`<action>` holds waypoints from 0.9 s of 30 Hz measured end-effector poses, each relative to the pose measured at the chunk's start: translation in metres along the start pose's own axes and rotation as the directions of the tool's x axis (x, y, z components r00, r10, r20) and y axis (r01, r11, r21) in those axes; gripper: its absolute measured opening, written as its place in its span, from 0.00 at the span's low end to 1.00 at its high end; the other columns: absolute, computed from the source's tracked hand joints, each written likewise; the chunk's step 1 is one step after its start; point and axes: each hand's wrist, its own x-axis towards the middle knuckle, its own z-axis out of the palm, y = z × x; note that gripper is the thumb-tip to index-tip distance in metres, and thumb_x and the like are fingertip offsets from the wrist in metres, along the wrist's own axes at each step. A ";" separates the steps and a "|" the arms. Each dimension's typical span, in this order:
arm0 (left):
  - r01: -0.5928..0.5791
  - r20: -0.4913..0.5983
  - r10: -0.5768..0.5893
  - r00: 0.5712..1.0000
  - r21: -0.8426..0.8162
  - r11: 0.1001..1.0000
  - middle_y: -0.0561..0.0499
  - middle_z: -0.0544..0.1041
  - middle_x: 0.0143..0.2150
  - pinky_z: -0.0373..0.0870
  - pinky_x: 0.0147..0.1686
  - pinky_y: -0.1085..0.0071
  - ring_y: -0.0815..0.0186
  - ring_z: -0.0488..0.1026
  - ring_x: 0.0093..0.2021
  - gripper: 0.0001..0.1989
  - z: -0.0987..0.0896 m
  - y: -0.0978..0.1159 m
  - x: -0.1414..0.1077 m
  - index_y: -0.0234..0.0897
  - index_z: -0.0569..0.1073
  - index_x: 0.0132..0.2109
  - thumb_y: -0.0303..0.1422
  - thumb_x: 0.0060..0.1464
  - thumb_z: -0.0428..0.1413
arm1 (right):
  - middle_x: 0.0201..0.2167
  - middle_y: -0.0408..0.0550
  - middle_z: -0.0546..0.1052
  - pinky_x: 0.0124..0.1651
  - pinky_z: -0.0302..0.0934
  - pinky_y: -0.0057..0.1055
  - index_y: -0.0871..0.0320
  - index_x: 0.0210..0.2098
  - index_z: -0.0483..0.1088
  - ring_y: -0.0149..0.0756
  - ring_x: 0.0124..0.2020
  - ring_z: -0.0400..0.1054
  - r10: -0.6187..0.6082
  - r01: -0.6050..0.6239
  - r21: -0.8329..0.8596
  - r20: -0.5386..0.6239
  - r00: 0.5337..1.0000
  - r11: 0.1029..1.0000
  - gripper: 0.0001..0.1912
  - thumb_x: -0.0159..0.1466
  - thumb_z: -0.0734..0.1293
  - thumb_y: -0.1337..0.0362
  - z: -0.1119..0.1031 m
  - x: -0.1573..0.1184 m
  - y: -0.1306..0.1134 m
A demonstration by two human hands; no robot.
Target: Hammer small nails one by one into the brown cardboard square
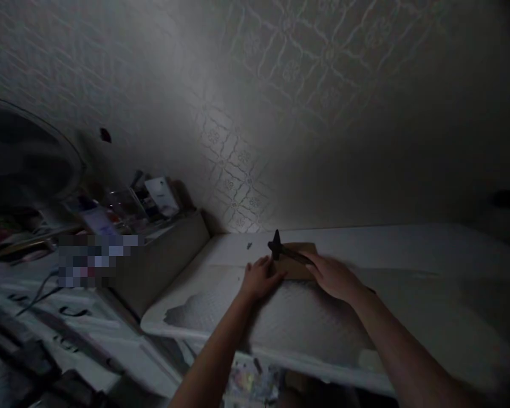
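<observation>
My right hand [334,275] is closed round the handle of a dark hammer [295,255]. The hammer's head lies to the left, over the left part of a flat brown board [296,271] on the white table [221,258]. At the board's left edge, my left hand [258,279] grips it, thumb along the near side and fingers by the far left corner. Those fingertips are close to the hammer head; dim light hides whether anything small is between them. A few tiny dark pieces [249,245], too small to name, lie left of the board.
On the left, a white drawer cabinet [89,323] carries bottles, a white box [161,194] and other clutter. A fan [21,153] stands behind it. Patterned wall [280,113] borders the table's back. Below the front edge, a shelf holds a colourful item [249,379].
</observation>
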 end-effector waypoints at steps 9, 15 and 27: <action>0.001 -0.016 -0.001 1.000 -0.012 1.000 0.43 0.60 0.64 0.45 0.61 0.53 0.55 0.54 0.64 0.34 0.002 -0.001 0.000 0.39 0.61 0.61 0.57 0.56 0.40 | 0.50 0.51 0.73 0.47 0.59 0.34 0.52 0.61 0.56 0.41 0.48 0.68 0.001 -0.001 0.013 -0.018 1.000 1.000 0.24 0.66 0.54 0.64 0.000 0.000 0.001; -0.009 -0.024 0.009 1.000 0.000 1.000 0.43 0.60 0.63 0.47 0.61 0.53 0.55 0.56 0.63 0.34 0.004 -0.003 0.001 0.38 0.61 0.61 0.56 0.56 0.40 | 0.51 0.52 0.72 0.46 0.60 0.35 0.52 0.60 0.57 0.42 0.48 0.68 0.017 -0.017 0.005 -0.014 1.000 1.000 0.23 0.66 0.54 0.64 -0.001 -0.001 0.000; 0.003 -0.013 -0.004 1.000 -0.025 1.000 0.43 0.60 0.64 0.45 0.62 0.55 0.56 0.55 0.63 0.33 0.000 0.001 0.000 0.38 0.61 0.61 0.55 0.57 0.42 | 0.51 0.51 0.72 0.48 0.59 0.35 0.52 0.61 0.55 0.42 0.49 0.67 -0.009 0.009 0.014 -0.022 1.000 1.000 0.24 0.66 0.54 0.65 -0.001 -0.001 0.001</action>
